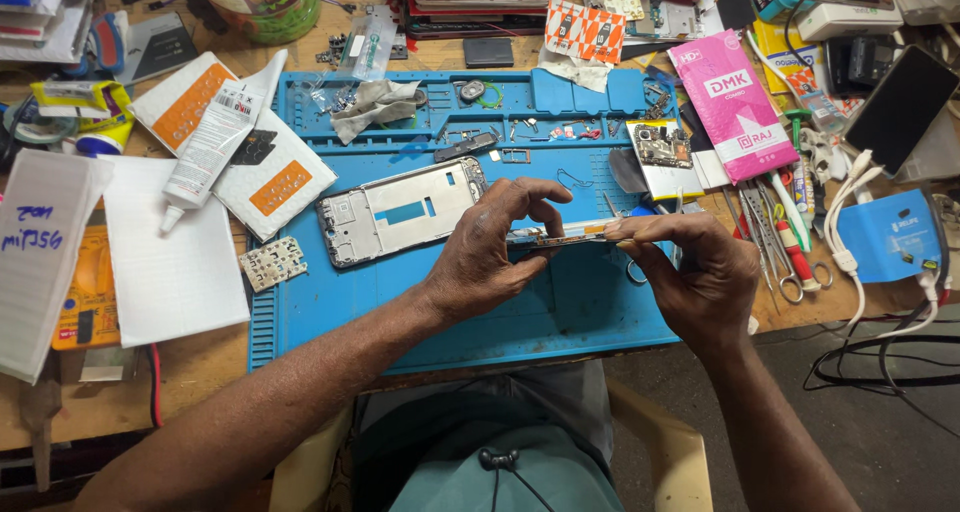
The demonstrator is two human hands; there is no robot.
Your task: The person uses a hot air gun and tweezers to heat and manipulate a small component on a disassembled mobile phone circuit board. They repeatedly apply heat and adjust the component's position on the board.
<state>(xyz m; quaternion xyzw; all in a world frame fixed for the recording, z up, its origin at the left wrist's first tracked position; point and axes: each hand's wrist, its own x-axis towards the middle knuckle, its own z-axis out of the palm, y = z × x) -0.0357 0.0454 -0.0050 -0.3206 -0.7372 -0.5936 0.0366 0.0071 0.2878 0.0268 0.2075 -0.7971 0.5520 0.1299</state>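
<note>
Both my hands hold a thin phone part [562,234] edge-on above the blue work mat [440,317]. My left hand [490,247] pinches its left end with thumb and fingers. My right hand [690,267] grips its right end. A silver phone middle frame [400,212] lies flat on the mat just left of my left hand. A small circuit board [272,262] rests off the mat's left edge.
A white glue tube [210,142] lies on white packets at the left. A pink packet [735,102], tweezers and scissors [785,242], a dark phone [900,107] and white cables [850,232] crowd the right. Small parts and a grey cloth [375,107] sit in the mat's tray.
</note>
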